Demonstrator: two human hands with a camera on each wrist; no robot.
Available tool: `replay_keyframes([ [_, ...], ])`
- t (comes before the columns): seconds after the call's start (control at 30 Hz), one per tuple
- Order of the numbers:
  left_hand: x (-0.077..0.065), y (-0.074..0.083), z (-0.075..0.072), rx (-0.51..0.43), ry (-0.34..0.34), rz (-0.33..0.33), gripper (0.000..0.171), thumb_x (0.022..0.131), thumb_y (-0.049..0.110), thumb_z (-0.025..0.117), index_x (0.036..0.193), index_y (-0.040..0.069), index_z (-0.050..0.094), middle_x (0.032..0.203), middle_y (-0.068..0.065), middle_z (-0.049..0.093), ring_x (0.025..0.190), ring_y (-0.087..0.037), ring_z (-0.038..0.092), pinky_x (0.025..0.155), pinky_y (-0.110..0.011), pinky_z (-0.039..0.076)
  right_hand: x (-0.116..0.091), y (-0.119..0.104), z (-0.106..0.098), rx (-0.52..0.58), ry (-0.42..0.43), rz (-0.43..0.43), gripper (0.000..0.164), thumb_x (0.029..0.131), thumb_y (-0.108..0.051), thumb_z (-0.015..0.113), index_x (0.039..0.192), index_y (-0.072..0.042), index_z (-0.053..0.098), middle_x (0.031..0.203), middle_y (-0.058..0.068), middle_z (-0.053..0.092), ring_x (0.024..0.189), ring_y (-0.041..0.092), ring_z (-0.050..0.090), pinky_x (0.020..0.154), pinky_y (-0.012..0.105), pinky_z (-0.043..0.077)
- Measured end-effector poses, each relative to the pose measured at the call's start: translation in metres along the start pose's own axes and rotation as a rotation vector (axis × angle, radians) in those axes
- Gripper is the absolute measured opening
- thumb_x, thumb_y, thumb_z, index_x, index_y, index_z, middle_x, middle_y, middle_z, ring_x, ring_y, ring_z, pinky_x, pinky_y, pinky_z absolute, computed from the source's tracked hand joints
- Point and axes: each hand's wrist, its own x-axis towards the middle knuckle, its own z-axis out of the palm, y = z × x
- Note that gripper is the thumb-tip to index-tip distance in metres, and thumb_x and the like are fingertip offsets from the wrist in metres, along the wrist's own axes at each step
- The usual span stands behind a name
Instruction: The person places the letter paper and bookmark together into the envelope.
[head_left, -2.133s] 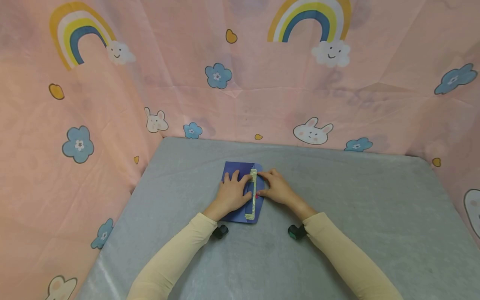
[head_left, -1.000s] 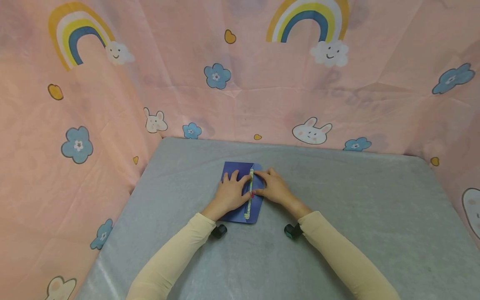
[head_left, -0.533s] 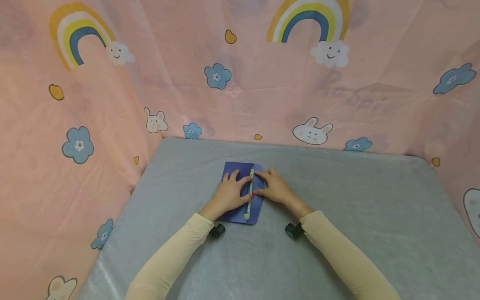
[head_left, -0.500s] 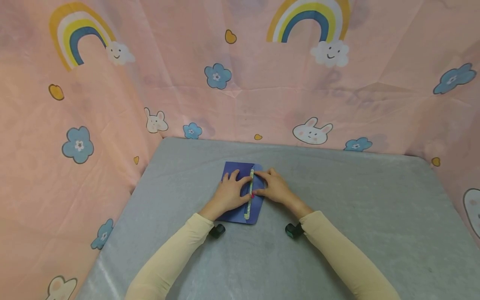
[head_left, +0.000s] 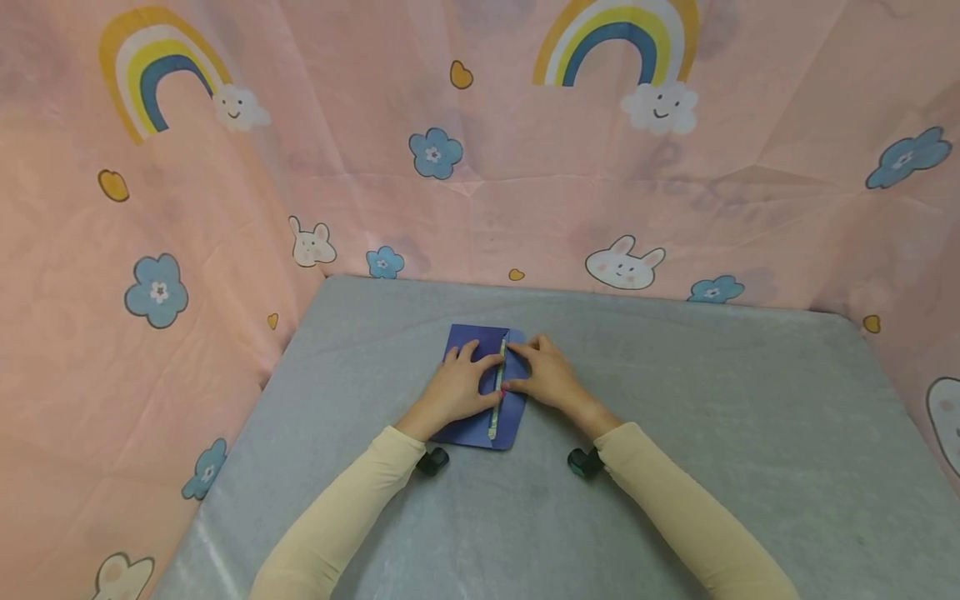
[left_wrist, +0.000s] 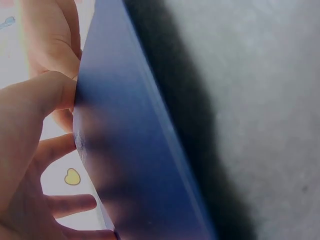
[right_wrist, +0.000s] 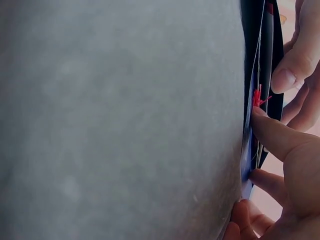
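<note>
A dark blue envelope (head_left: 467, 432) lies on the table in the head view, its lighter blue flap (head_left: 513, 421) spread out on the right. Along the envelope's mouth shows a thin gold-patterned strip (head_left: 492, 427), the edge of a flat piece mostly hidden inside. Red tassel threads (right_wrist: 256, 97) stick out at the mouth in the right wrist view. My left hand (head_left: 459, 390) rests spread on the envelope's front, thumb and index finger near the mouth. My right hand (head_left: 551, 375) touches the piece's edge with separated thumb and index fingertips, the thumb at the tassel.
A grey cloth-covered table (head_left: 712, 450) extends on all sides of the envelope. Behind and to the left hangs a pink curtain (head_left: 510, 208) printed with rainbows, flowers and rabbits. A dark wrist camera (head_left: 433, 461) sits under the left sleeve, another (head_left: 583, 462) under the right.
The gold-patterned piece has slid left into the envelope, its visible part shrinking to a thin strip. My right hand has moved slightly left with it; the left hand stays on the envelope.
</note>
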Motion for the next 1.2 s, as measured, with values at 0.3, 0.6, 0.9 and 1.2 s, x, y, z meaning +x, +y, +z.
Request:
replay_keyframes([
  [0.3, -0.0013, 0.0007, -0.0025, 0.000, 0.005, 0.029, 0.064, 0.084, 0.047, 0.070, 0.143, 0.029, 0.053, 0.153, -0.024, 0.040, 0.135, -0.052, 0.043, 0.103, -0.062, 0.043, 0.0022, -0.0009, 0.0020, -0.032, -0.002, 0.010, 0.075, 0.081, -0.045, 0.078, 0.146, -0.020, 0.051, 0.153, 0.026, 0.035, 0.140, 0.047, 0.037, 0.107, 0.064, 0.037],
  [0.6, -0.0012, 0.0020, -0.0039, 0.008, -0.024, 0.009, 0.070, 0.082, 0.048, 0.073, 0.145, 0.029, 0.050, 0.155, -0.024, 0.037, 0.137, -0.056, 0.038, 0.105, -0.065, 0.041, 0.0024, -0.0050, 0.0011, -0.084, -0.037, 0.024, 0.078, 0.083, -0.051, 0.074, 0.149, -0.020, 0.046, 0.158, 0.024, 0.029, 0.138, 0.051, 0.038, 0.105, 0.065, 0.039],
  [0.9, -0.0005, 0.0019, -0.0025, 0.029, -0.029, 0.003, 0.073, 0.080, 0.050, 0.076, 0.145, 0.030, 0.050, 0.155, -0.023, 0.038, 0.137, -0.056, 0.038, 0.104, -0.065, 0.041, 0.0029, -0.0073, 0.0024, -0.145, -0.037, 0.024, 0.078, 0.084, -0.054, 0.072, 0.149, -0.019, 0.046, 0.159, 0.023, 0.030, 0.134, 0.049, 0.043, 0.102, 0.063, 0.042],
  [1.2, -0.0007, 0.0011, -0.0029, 0.037, -0.022, 0.020, 0.074, 0.079, 0.052, 0.077, 0.144, 0.028, 0.051, 0.153, -0.024, 0.040, 0.136, -0.056, 0.040, 0.103, -0.064, 0.042, 0.0043, -0.0093, 0.0058, -0.180, -0.023, 0.042, 0.079, 0.083, -0.056, 0.071, 0.148, -0.020, 0.047, 0.158, 0.021, 0.032, 0.132, 0.048, 0.045, 0.100, 0.062, 0.044],
])
